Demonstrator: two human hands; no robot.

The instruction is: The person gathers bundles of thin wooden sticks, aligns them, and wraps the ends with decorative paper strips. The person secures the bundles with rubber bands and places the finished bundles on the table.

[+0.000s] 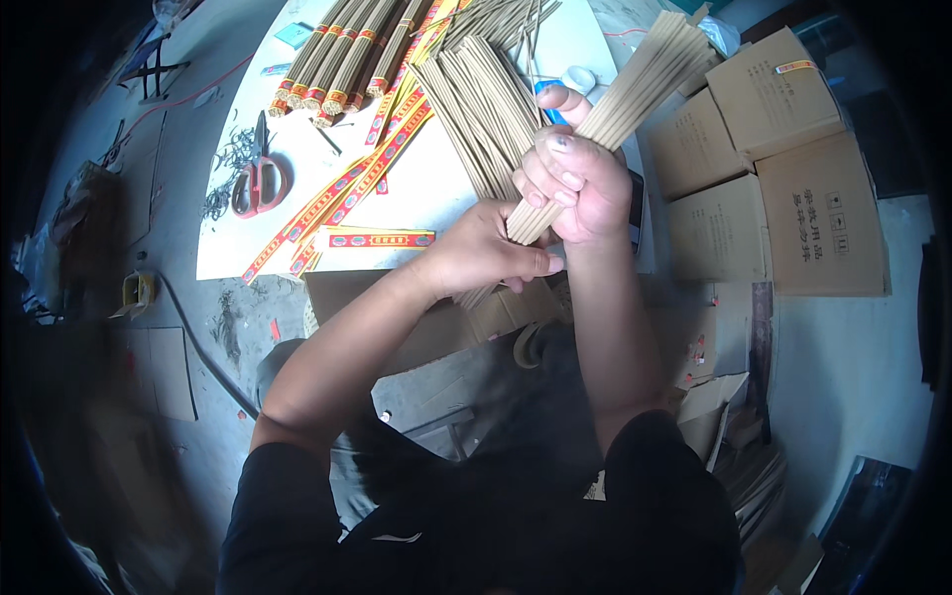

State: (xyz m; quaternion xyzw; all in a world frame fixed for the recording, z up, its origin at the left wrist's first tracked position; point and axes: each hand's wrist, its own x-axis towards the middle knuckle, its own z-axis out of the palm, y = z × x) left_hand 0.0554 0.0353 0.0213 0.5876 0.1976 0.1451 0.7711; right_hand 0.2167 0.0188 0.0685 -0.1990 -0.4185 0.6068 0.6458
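Our right hand (585, 183) is clamped in a fist around a bundle (654, 74) of thin tan sticks, which slants so that its upper end rises ahead and to the right of the fist, while its lower end points back toward our left hand (486, 248). The left hand sits close beside the right at that lower end, thumb stretched toward the right wrist; its fingers are partly hidden, so we cannot tell whether they grip the sticks or only touch them. Just beyond both hands, we have loose sticks (486, 104) piled on the white table (412, 188). Ahead and left of the left hand lie red and yellow strips (342, 203), several crossing one another, one stretched out near the wrist. Left of these, scissors (260, 178) with red handles lie, blades pointing away from us. Farther ahead of the left hand, we see wrapped bundles (342, 50) side by side, banded in red and yellow. Off to the right of the right hand, beyond the table, stand cardboard boxes (773, 99).
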